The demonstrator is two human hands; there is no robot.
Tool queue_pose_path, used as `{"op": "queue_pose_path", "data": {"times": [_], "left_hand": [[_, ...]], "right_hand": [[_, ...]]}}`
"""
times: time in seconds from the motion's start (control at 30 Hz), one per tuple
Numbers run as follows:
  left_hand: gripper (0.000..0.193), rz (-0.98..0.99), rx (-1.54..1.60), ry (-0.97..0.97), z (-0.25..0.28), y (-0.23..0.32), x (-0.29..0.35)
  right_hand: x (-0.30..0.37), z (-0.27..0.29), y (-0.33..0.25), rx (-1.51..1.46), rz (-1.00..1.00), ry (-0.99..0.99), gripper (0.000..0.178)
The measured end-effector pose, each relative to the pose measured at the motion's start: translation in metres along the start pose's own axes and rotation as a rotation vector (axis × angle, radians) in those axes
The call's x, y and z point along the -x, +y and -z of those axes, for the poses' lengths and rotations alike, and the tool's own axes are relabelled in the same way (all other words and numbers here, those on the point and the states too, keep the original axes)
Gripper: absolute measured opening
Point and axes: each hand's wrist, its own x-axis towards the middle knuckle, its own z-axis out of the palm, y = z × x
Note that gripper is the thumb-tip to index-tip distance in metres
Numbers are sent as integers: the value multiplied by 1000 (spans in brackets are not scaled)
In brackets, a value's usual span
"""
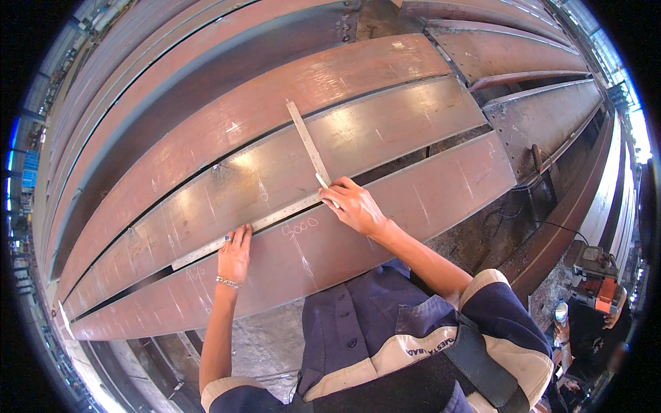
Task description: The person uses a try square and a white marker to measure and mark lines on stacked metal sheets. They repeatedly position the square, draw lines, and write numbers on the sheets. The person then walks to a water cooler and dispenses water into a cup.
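Presumably marking-out | left hand [235, 253]: fingers extended on square [284, 211] | right hand [352, 206]: pinching white stick [321, 180], possibly chalk | next: needs steady square

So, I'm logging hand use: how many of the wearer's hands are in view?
2: the left hand on the metal square, the right hand by its corner, holding a white stick.

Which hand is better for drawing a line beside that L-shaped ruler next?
Probably the right hand: it already holds a thin white stick near the corner of the L-shaped ruler. The left hand rests on the ruler's other arm.
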Motion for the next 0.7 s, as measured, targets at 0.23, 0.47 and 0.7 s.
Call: {"op": "queue_pose_path", "data": {"times": [0.23, 0.47, 0.7], "left_hand": [[57, 9, 9, 13, -1, 3, 0], [64, 40, 3, -55, 0, 3, 0], [61, 34, -38, -50, -8, -1, 3]], "right_hand": [[-3, 1, -2, 13, -12, 25, 15], [-20, 9, -12, 32, -137, 102, 12], [-59, 9, 9, 124, -442, 88, 22]]}}
